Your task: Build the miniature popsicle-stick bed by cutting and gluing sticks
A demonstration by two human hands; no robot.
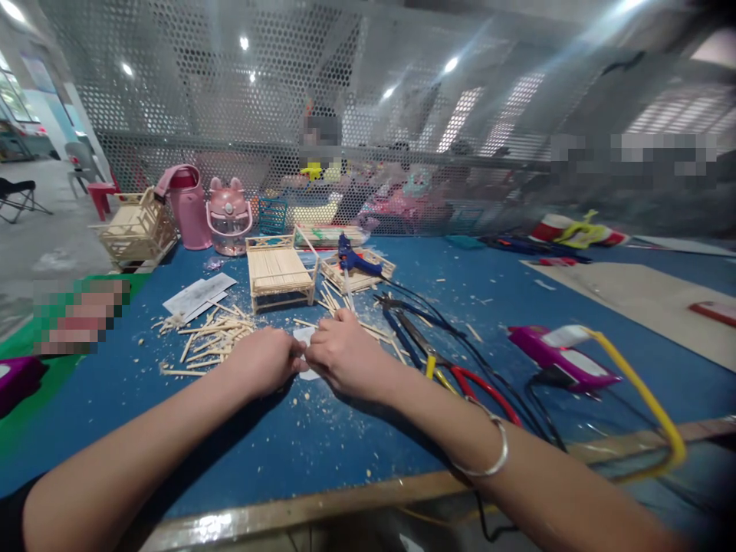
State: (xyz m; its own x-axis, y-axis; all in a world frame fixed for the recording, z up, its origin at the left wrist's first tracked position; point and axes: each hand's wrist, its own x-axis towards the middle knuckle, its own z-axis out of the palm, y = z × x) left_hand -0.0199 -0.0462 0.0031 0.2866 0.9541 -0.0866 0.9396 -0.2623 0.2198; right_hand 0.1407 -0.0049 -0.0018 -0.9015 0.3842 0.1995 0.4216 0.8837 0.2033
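My left hand (267, 359) and my right hand (346, 354) meet over a small white paper (304, 335) on the blue table. Both have their fingers pinched together, fingertips nearly touching. What they hold, if anything, is hidden by the fingers. Left of them lies a loose heap of short wooden sticks (215, 337). Just beyond stands a miniature bed made of sticks (280, 268). A blue glue gun (359, 262) rests on a flat stick frame (379, 268) behind my right hand.
Right of my hands lie pliers (396, 310), red-handled cutters (468, 379) and black cables. A purple device (560, 360) sits farther right near a yellow bar (644, 391). At the back stand a pink flask (192, 211), a pink bottle (228, 222), another stick model (135, 230) and a perforated metal screen (276, 92).
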